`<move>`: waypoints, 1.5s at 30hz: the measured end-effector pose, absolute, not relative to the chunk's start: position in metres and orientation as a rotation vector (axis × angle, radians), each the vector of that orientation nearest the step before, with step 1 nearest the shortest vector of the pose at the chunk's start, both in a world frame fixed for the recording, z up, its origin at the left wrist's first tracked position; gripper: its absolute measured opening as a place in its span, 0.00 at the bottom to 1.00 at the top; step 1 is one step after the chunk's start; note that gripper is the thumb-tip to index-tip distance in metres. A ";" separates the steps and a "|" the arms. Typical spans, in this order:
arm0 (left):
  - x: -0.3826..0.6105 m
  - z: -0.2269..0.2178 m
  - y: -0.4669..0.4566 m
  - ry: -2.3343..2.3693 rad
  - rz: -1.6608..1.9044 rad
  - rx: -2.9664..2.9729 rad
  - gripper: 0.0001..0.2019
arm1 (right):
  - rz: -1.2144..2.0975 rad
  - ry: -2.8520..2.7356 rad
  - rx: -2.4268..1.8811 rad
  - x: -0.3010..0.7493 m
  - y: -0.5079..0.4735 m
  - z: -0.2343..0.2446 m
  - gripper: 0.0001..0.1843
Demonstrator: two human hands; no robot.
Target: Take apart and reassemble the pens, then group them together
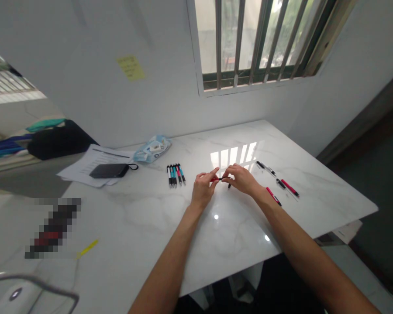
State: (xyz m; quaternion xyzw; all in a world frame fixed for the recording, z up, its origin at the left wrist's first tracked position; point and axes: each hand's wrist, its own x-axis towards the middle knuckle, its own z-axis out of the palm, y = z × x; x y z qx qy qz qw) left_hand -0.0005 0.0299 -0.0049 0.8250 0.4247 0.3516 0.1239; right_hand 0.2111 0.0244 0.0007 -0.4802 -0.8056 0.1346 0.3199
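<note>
Above the middle of the white table, my left hand (202,189) and my right hand (240,178) meet at a small pen (220,179) with red and black parts. My left fingers pinch its red end, mostly hidden by them. The fingertips of my right hand close on the dark end. A short black piece (229,185) shows just under my right hand; whether it touches the hand I cannot tell. Left of my hands lies a row of several assembled pens (176,175) with white, teal and red barrels.
Right of my hands lie pen parts: a red barrel (274,196), another red barrel (290,188), a black grip (280,183) and dark slim pieces (266,168). Papers (85,163), a black phone-like item (108,171), a blue-white packet (153,149) and a yellow strip (89,247) are to the left.
</note>
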 end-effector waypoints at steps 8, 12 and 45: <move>-0.012 0.005 0.036 1.146 1.223 2.082 0.26 | 0.460 -2.042 -1.149 0.205 0.026 -0.003 0.08; -0.012 0.009 0.036 1.041 1.326 1.869 0.24 | 0.528 -2.069 -1.096 0.196 0.022 -0.006 0.03; -0.140 -0.036 0.060 2.023 1.178 1.863 0.24 | 0.585 -2.044 -1.654 0.042 0.088 -0.004 0.13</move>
